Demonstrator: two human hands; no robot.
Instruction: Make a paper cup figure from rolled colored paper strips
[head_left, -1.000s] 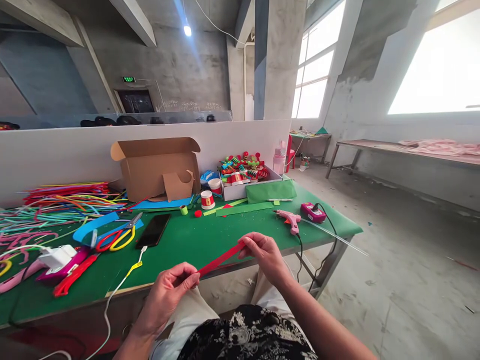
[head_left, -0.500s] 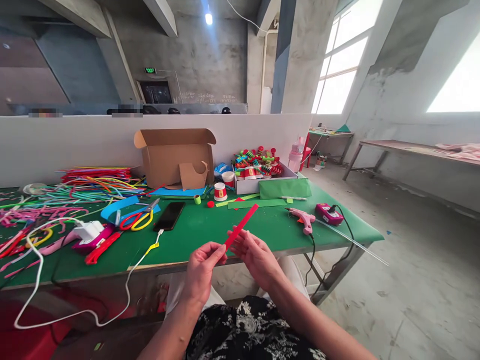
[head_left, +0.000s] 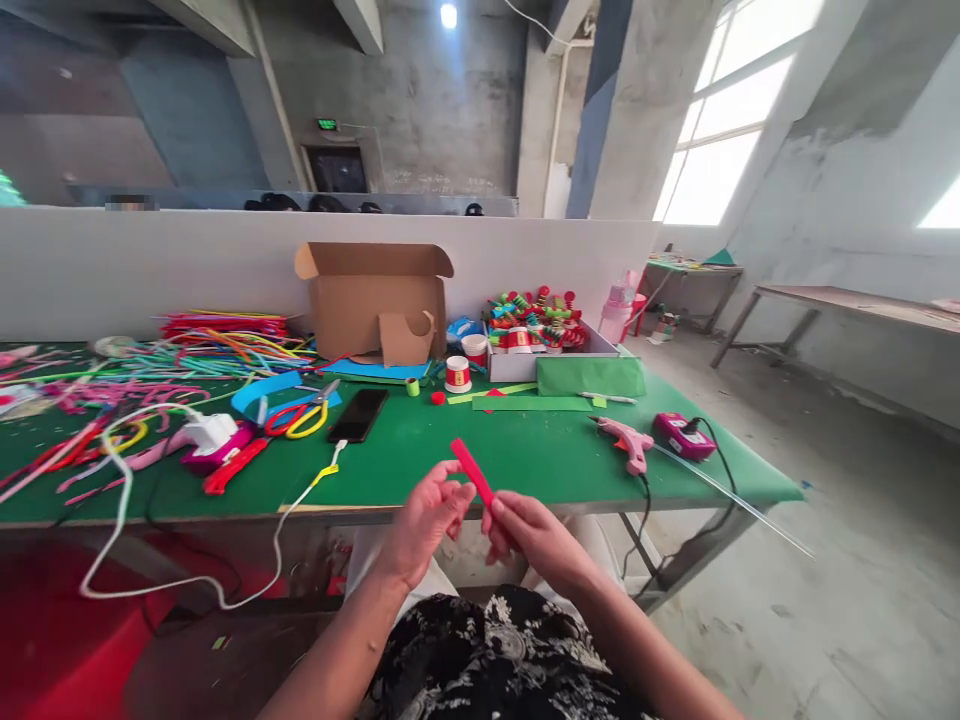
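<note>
Head view, looking down over the person's lap: a red strip (head_left: 470, 466) is up in front of the near edge of the green table (head_left: 397, 470), its free end leaning toward 11 o'clock. From where I stand, the right hand (head_left: 531, 533) pinches its lower end between thumb and fingers. The left hand (head_left: 429, 517) is half curled at the strip's 9 o'clock side; whether its fingertips touch the strip, I cannot tell.

I'd judge the step in hand to be turning or smoothing the strip between the hands. The next move seems to call for the right pinch to hold firm while the left fingers get a sure grip.

Taking the strip as centre, a white box (head_left: 510, 367) at 1 o'clock is heaped with red and green pieces (head_left: 541, 318), red cups among them. Beside it stands a pink bottle (head_left: 618, 310); its contents I can't make out. At 11 o'clock an open cardboard box (head_left: 341, 310) shows its raised flap, but its inside is unclear. At 12 o'clock a red-and-white paper cup (head_left: 457, 376) sits mouth down.
</note>
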